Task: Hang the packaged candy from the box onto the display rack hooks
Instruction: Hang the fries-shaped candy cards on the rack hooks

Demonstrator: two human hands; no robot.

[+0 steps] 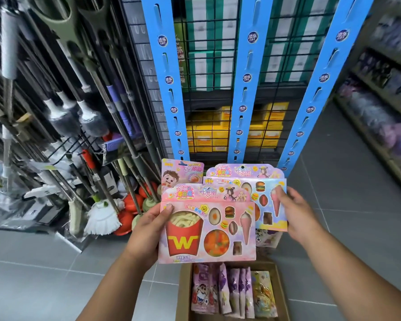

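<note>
My left hand (pixel 146 230) grips the left edge of a pink candy pack (pixel 206 228) showing a red fries carton with a yellow W. My right hand (pixel 296 214) holds the right edge of a second, similar pack (pixel 271 205) just behind it. A third pink pack (pixel 182 173) with a cartoon child sticks up behind both, and another matching header card (pixel 243 171) shows behind the second pack. Below on the floor, the cardboard box (pixel 183 295) holds several upright candy bags. Three blue hanging strips (pixel 244 89) with slots run down the black wire display rack (pixel 208 66) ahead.
Mops and brooms (pixel 100 214) hang and lean on the left, with red plungers (pixel 130 205) at floor level. Green and yellow boxes sit behind the wire grid. A shelf of goods (pixel 384 93) lines the right side. Grey tiled floor (pixel 347 181) lies between.
</note>
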